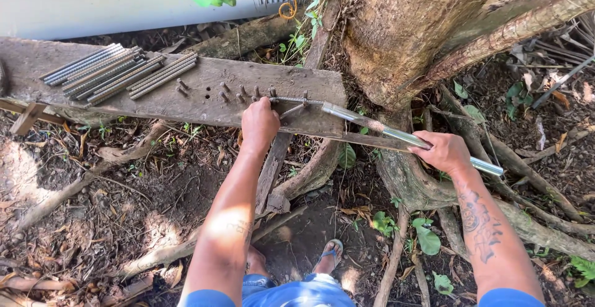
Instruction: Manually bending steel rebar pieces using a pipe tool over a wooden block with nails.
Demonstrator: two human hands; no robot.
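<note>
1. Your left hand (260, 123) is clamped down on a thin steel rod (291, 100), pinning it among the bending pegs (238, 93) on the worn plank (186, 96) that serves as tabletop.
2. Your right hand (445, 151) is wrapped around the metal lever pipe (396, 135), which is sleeved over the rod's free end and angles away past the tree trunk (403, 28).
3. Judgement: bend looks mid-stroke; the rod is seated at the pegs, the final shape isn't readable from here.
4. A stack of straight rods (114, 71) lies at the plank's left end, apparently unbent, so most of the batch likely remains. No finished pieces in view.
</note>
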